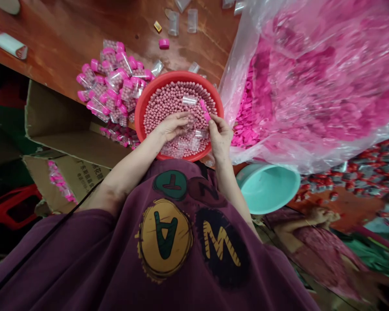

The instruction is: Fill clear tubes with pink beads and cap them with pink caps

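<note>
A red basin [179, 74] full of small pink balls [164, 101] sits right in front of me. Several clear plastic containers [189, 100] lie on the balls. My left hand [174, 126] is over the basin, its fingers curled around what looks like a clear container, hard to make out against the balls. Between the thumb and fingers of my right hand [221, 134], at the basin's right side, is a bright pink plastic cap [205, 110] with a long strip pointing up and away from me.
Filled, pink-capped containers [115, 82] are heaped to the left, above a cardboard box [68, 125]. A plastic bag [243, 56] of pink caps [246, 129] lies right, near a turquoise bowl [268, 188]. Another person's hands [322, 216] work at lower right, near red-and-clear pieces [353, 177].
</note>
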Available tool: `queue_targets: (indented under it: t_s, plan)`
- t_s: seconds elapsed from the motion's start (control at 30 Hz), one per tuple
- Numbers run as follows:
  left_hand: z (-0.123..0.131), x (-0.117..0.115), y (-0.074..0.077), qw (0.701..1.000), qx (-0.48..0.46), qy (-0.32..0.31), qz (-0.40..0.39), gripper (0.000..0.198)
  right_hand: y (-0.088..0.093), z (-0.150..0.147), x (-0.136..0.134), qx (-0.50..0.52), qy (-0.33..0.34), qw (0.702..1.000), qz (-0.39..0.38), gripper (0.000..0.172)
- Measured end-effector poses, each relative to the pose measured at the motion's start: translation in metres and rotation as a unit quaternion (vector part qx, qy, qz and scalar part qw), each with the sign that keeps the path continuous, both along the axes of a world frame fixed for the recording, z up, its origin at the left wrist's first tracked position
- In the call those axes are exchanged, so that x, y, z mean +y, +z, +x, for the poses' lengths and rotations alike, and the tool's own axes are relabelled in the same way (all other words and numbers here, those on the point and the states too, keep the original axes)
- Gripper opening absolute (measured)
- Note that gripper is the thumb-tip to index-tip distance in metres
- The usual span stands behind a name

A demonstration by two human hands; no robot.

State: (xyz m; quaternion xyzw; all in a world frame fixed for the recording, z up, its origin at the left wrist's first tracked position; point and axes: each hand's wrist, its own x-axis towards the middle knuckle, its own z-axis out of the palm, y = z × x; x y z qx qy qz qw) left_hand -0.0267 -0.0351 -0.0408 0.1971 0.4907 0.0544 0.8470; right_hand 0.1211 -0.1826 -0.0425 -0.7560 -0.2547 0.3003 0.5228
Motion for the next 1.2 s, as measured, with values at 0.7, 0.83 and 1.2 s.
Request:
queue_targets:
  t_s: [0.7,0.83,1.2]
  plan:
    - [-0.031,-0.004,0.006,0.986,-0.019,0.051,0.157,0.029,0.007,0.003,0.015,-0.002,0.074,0.994,-0.077,0.026]
    - [-0.04,0.008,0.0,0.981,0.038,0.054,0.183,0.028,0.016,-0.006,0.01,0.029,0.107,0.984,-0.138,0.023]
    - [0.019,0.004,-0.024,0.945,0.19,-0.1,0.247,0.016,0.032,-0.005,-0.022,0.072,0.149,0.975,-0.151,0.025]
